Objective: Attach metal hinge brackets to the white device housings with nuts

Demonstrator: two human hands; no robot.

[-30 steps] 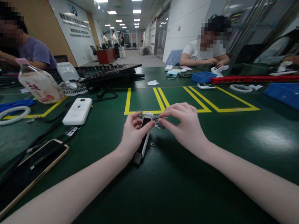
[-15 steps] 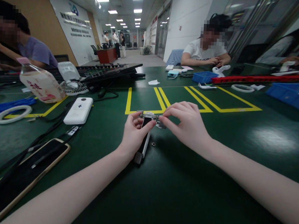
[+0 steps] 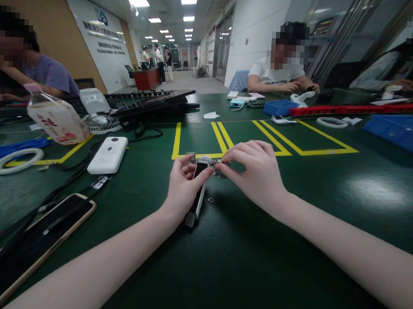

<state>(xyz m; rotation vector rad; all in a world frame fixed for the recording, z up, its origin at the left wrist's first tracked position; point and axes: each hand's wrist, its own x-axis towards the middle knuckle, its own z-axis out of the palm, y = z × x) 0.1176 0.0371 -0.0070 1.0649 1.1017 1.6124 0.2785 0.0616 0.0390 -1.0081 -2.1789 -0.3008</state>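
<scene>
Right thumb (image 3: 230, 172) inward, metal fitting (image 3: 203, 159) between hands (image 3: 183, 183) (image 3: 257, 168)

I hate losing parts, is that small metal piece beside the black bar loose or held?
Loose: the small metal piece lies on the table beside the black bar, untouched by left hand or right hand.

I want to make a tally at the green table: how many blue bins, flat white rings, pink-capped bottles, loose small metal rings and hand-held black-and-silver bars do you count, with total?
Blue bins: 2
Flat white rings: 2
Pink-capped bottle: 1
Loose small metal ring: 1
Black-and-silver bar in the left hand: 1
Total: 7
</scene>
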